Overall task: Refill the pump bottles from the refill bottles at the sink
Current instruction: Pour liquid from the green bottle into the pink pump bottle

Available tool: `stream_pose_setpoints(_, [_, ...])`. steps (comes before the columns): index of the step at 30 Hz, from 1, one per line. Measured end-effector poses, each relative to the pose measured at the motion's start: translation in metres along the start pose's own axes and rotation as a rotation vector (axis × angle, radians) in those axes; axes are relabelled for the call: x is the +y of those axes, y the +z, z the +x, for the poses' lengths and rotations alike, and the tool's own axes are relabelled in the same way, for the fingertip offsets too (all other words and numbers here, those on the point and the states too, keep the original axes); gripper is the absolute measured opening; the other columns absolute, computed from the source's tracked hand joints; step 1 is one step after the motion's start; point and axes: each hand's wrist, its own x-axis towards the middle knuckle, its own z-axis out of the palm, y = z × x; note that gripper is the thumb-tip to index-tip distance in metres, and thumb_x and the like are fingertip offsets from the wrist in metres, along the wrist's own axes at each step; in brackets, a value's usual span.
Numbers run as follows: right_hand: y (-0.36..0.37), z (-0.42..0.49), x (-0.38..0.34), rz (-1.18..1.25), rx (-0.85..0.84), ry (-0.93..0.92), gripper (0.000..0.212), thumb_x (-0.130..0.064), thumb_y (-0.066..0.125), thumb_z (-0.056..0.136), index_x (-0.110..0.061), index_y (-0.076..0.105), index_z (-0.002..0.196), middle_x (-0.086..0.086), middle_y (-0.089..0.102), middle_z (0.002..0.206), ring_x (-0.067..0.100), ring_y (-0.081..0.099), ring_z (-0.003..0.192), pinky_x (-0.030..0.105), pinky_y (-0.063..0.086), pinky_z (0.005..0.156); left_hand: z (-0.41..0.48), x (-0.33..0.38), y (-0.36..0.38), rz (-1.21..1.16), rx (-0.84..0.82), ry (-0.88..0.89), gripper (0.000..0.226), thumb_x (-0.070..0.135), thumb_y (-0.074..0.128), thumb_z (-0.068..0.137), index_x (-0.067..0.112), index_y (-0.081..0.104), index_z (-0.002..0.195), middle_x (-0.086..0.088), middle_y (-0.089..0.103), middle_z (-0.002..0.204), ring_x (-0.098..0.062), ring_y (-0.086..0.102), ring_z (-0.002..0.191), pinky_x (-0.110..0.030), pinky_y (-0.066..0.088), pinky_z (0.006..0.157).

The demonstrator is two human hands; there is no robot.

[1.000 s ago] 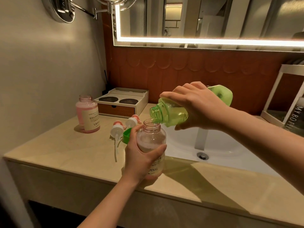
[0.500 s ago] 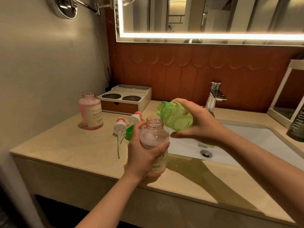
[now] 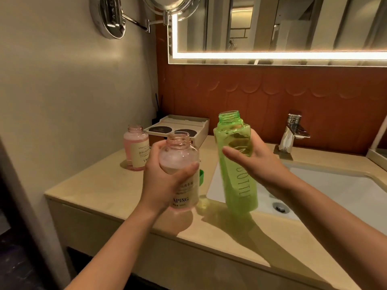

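While you look down through the head camera, you have three bottles before you, all uncapped: two pink and one green.

Your left hand (image 3: pixel 161 181) is wrapped round the near bottle (image 3: pixel 182 162), one of the pink pair, with the thumb across its front and the fingers curled behind. You hold it upright above the counter (image 3: pixel 100 191), left of the sink (image 3: pixel 339 189). Its shadow falls on the stone beneath it. Pale froth sits inside below the shoulder, and the label shows the letters "APING".

Your right hand (image 3: pixel 263 164) grips the green bottle (image 3: pixel 236 181), fingers curled behind it and thumb laid across the front. That bottle stands nearly upright, leaning a little, its open neck on top. Its base is over the near left corner of the sink; whether it touches the rim cannot be told. It is just right of the near bottle and does not touch it.

The far bottle (image 3: pixel 136 147), the other pink one, stands on the counter to the far left, about half full. One green cap (image 3: pixel 201 176) peeps out behind the near bottle. One white box (image 3: pixel 201 130) sits at the back wall with two dark discs on top. One tap (image 3: pixel 293 132) stands at the far side of the sink, and one drain (image 3: pixel 279 207) shows in the basin. Two mirrors hang above: a lit mirror (image 3: pixel 272 28) and a round mirror (image 3: pixel 173 5) on an arm.
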Motion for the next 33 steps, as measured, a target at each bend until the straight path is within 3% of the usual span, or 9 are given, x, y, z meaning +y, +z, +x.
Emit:
stream_pose_setpoints(6, [0.03, 0.035, -0.012, 0.168, 0.055, 0.017, 0.062, -0.044, 0.062, 0.075, -0.024, 0.042, 0.129, -0.006, 0.059, 0.117, 0.008, 0.058, 0.105, 0.024, 0.048, 0.077, 0.023, -0.01, -0.041, 0.147, 0.065, -0.006, 0.094, 0.058, 0.073, 0.043, 0.026, 0.043, 0.126, -0.002, 0.056, 0.122, -0.024, 0.055, 0.11, -0.044, 0.049, 0.091])
stream_pose_setpoints(11, [0.057, 0.061, -0.019, 0.197, 0.1, -0.003, 0.049, -0.034, 0.064, 0.083, -0.021, 0.045, 0.126, -0.01, 0.06, 0.108, 0.001, 0.06, 0.093, 0.009, 0.049, 0.056, 0.043, -0.035, -0.072, 0.195, 0.13, -0.039, 0.074, 0.027, 0.085, 0.061, 0.026, 0.042, 0.121, 0.001, 0.057, 0.112, -0.016, 0.057, 0.098, -0.037, 0.048, 0.086])
stream_pose_setpoints(16, [0.092, 0.077, -0.019, 0.22, 0.061, 0.024, 0.051, -0.031, 0.067, 0.081, -0.019, 0.043, 0.125, -0.005, 0.06, 0.112, 0.006, 0.059, 0.098, 0.018, 0.049, 0.067, 0.055, -0.06, -0.094, 0.198, 0.185, -0.067, 0.062, 0.016, 0.079, 0.069, 0.03, 0.041, 0.116, 0.017, 0.052, 0.101, 0.002, 0.052, 0.091, -0.024, 0.045, 0.072])
stream_pose_setpoints(20, [0.119, 0.085, -0.01, 0.206, 0.044, 0.034, 0.05, -0.033, 0.068, 0.08, -0.021, 0.043, 0.121, -0.007, 0.059, 0.11, 0.008, 0.058, 0.101, 0.03, 0.051, 0.085, 0.061, -0.073, -0.108, 0.169, 0.218, -0.105, 0.061, 0.011, 0.078, 0.07, 0.029, 0.041, 0.116, 0.006, 0.055, 0.107, -0.015, 0.055, 0.096, -0.03, 0.049, 0.068])
stream_pose_setpoints(23, [0.139, 0.088, -0.002, 0.198, 0.021, 0.037, 0.054, -0.036, 0.067, 0.08, -0.021, 0.041, 0.125, -0.008, 0.058, 0.112, 0.003, 0.056, 0.099, 0.024, 0.049, 0.081, 0.068, -0.085, -0.119, 0.198, 0.234, -0.086, 0.063, 0.012, 0.077, 0.071, 0.024, 0.04, 0.12, 0.0, 0.054, 0.113, -0.022, 0.054, 0.104, -0.039, 0.049, 0.082])
stream_pose_setpoints(26, [0.155, 0.095, 0.006, 0.209, 0.006, 0.041, 0.056, -0.036, 0.068, 0.08, -0.023, 0.039, 0.127, -0.009, 0.058, 0.114, 0.005, 0.057, 0.102, 0.02, 0.047, 0.078, 0.076, -0.091, -0.124, 0.207, 0.235, -0.06, 0.062, 0.014, 0.077, 0.07, 0.024, 0.04, 0.118, 0.01, 0.055, 0.105, -0.017, 0.055, 0.1, -0.039, 0.049, 0.085])
stream_pose_setpoints(28, [0.163, 0.099, 0.01, 0.205, -0.014, 0.036, 0.058, -0.037, 0.069, 0.08, -0.024, 0.039, 0.128, -0.01, 0.057, 0.115, 0.004, 0.056, 0.104, 0.02, 0.046, 0.079, 0.079, -0.093, -0.124, 0.208, 0.223, -0.047, 0.065, 0.022, 0.08, 0.067, 0.026, 0.039, 0.117, 0.016, 0.053, 0.103, -0.013, 0.056, 0.097, -0.037, 0.049, 0.084])
stream_pose_setpoints(33, [0.178, 0.107, 0.019, 0.152, -0.075, 0.01, 0.06, -0.038, 0.071, 0.078, -0.025, 0.039, 0.127, -0.011, 0.057, 0.114, -0.002, 0.054, 0.102, 0.012, 0.043, 0.076, 0.084, -0.096, -0.13, 0.202, 0.171, -0.043, 0.093, 0.07, 0.071, 0.04, 0.03, 0.038, 0.116, 0.016, 0.056, 0.105, -0.002, 0.058, 0.096, -0.021, 0.048, 0.07])
